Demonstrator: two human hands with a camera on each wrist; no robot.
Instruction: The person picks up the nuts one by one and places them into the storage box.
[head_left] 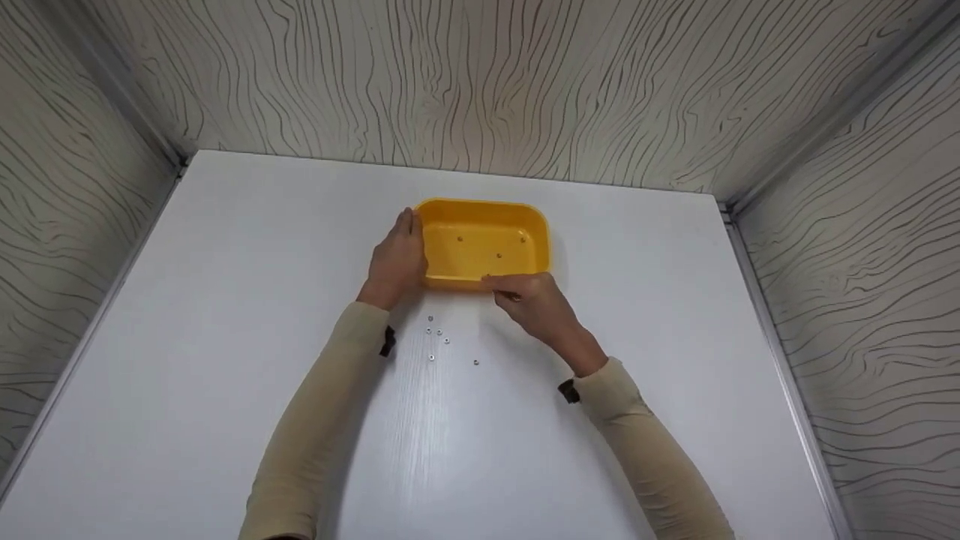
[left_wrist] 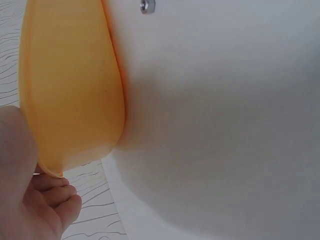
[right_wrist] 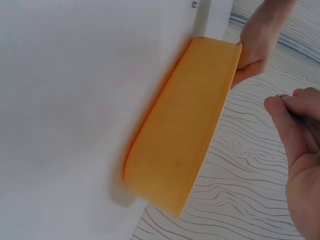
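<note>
A yellow plastic bin (head_left: 480, 213) stands on the white table, its long side across in the head view. My left hand (head_left: 397, 259) holds its left end, thumb and fingers on either side of the rim in the left wrist view. Over the near rim, my right hand (head_left: 538, 304) pinches a small metal nut (right_wrist: 279, 96) between thumb and forefinger. Inside the bin lie a nut (head_left: 460, 238) on the left, another nut (head_left: 499, 256) near the middle and a nut (head_left: 523, 241) on the right.
Several loose nuts (head_left: 439, 332) lie on the table (head_left: 225, 315) in front of the bin, with a separate nut (head_left: 475, 362) off to their right. A wood-grain patterned panel (head_left: 450, 90) rises behind the table, with more panels at both sides.
</note>
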